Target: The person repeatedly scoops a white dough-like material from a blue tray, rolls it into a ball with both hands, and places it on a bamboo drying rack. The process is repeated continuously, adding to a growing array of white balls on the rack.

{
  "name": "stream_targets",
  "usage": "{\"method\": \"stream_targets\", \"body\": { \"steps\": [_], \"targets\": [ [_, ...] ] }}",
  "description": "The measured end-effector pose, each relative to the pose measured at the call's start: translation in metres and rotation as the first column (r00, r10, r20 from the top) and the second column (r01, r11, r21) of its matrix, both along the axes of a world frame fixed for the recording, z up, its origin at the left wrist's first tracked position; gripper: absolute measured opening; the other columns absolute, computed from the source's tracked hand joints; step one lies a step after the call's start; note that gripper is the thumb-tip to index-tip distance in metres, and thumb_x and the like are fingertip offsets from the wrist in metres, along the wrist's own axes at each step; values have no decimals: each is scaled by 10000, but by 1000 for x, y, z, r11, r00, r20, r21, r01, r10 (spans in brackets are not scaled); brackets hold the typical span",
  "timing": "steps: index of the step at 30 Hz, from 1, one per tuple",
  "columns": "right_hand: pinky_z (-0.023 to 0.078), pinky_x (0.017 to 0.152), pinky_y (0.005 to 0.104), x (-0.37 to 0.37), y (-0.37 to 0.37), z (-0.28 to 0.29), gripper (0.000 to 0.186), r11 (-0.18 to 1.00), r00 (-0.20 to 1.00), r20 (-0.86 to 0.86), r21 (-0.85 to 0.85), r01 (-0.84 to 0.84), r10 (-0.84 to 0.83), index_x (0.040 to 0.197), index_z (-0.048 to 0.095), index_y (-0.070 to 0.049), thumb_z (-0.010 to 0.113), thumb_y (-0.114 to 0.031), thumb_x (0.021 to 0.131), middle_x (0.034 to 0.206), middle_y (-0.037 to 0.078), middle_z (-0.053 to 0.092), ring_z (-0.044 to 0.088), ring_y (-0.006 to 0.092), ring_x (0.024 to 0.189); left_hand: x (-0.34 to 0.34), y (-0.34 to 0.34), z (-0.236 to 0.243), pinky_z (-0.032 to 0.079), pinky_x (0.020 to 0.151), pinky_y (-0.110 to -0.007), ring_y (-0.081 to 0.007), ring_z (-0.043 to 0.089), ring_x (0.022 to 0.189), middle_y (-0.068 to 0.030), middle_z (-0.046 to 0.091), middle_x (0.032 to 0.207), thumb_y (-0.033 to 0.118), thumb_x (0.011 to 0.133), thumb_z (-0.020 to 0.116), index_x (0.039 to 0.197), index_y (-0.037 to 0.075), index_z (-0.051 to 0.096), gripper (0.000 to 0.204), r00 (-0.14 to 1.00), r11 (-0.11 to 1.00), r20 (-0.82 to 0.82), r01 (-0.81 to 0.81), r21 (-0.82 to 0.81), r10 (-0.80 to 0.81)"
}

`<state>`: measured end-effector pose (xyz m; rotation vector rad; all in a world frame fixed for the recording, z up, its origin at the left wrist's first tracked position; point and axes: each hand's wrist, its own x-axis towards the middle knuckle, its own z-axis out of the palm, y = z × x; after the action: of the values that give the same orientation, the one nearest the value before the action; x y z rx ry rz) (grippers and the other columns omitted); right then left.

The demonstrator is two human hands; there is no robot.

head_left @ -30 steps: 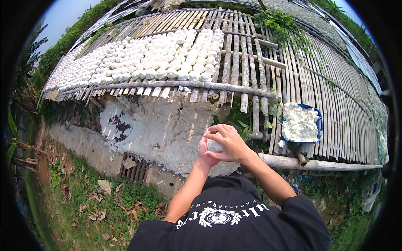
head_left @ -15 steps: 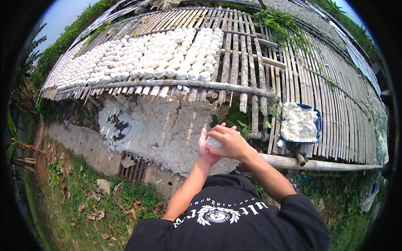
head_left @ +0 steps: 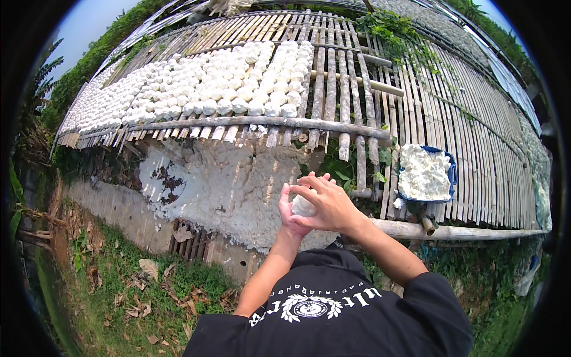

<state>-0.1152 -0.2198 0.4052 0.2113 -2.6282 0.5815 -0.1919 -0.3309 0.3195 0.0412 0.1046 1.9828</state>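
Note:
Between my left hand [head_left: 291, 219] and my right hand [head_left: 327, 207] is a soft white lump [head_left: 303, 206]. My left hand cups it from the left and below, while my right hand curves over it from the upper right with bent fingers. Beyond them to the right, a blue crate [head_left: 452, 176] filled with white paste [head_left: 422, 174] rests on bamboo slats, with a small white bit beside its lower left corner. To the upper left, many rounded white lumps [head_left: 232, 86] lie in rows on the bamboo rack.
The bamboo rack [head_left: 479, 160] spans the upper view, with loose poles [head_left: 345, 107] and a leafy vine [head_left: 389, 33]. A thick bamboo rail [head_left: 482, 237] runs along the near right. Below the rack lie concrete coated in white residue [head_left: 214, 190], grass and dry leaves [head_left: 143, 297].
My right hand's fingers settled lower over the lump half a second ago and are now slightly raised and spread again. The lump stays between my palms. The view has shifted very slightly.

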Motion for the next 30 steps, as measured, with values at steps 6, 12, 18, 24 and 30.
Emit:
{"method": "stream_targets", "body": {
  "steps": [6,12,18,24,30],
  "targets": [
    [557,924,425,-3,4,-3,580,994,982,152,-30,-109,112,1290,724,-113,850,-411,809,1159,131,684,689,330,1084,-8,-3,-23,403,1248,-556,-380,479,1507,-184,508,1614,696,1102,251,1606,104,469,807,990,989,82,121,-82,-115],
    [535,1011,467,-4,3,-11,603,988,992,59,-96,121,-116,1329,709,-105,858,-406,829,1256,160,687,669,346,1184,4,3,9,292,1308,-577,-423,365,1581,-204,398,1712,726,1099,206,1653,161,408,817,939,994,342,-22,105,-15],
    [546,986,456,-2,1,-4,542,980,987,-59,-126,-157,150,1271,699,-81,850,-357,830,1230,165,675,689,374,1121,4,4,37,263,1309,-607,-458,312,1595,-227,344,1731,733,1092,189,1662,168,403,831,988,988,146,19,151,-41],
    [523,1013,471,-2,1,3,583,986,981,182,-166,-32,62,1285,709,-71,842,-426,841,1248,158,683,675,372,1137,0,4,4,237,1308,-639,-498,223,1628,-284,271,1752,761,1067,140,1646,126,440,910,997,982,41,54,181,-63],
    [548,952,453,-3,0,6,490,991,983,-128,-20,-133,129,1173,717,-53,846,-389,841,1134,144,672,689,361,1057,0,5,4,239,1311,-639,-504,235,1621,-292,266,1748,763,1063,183,1659,121,395,902,995,998,-93,53,41,-49]
  ]
}}
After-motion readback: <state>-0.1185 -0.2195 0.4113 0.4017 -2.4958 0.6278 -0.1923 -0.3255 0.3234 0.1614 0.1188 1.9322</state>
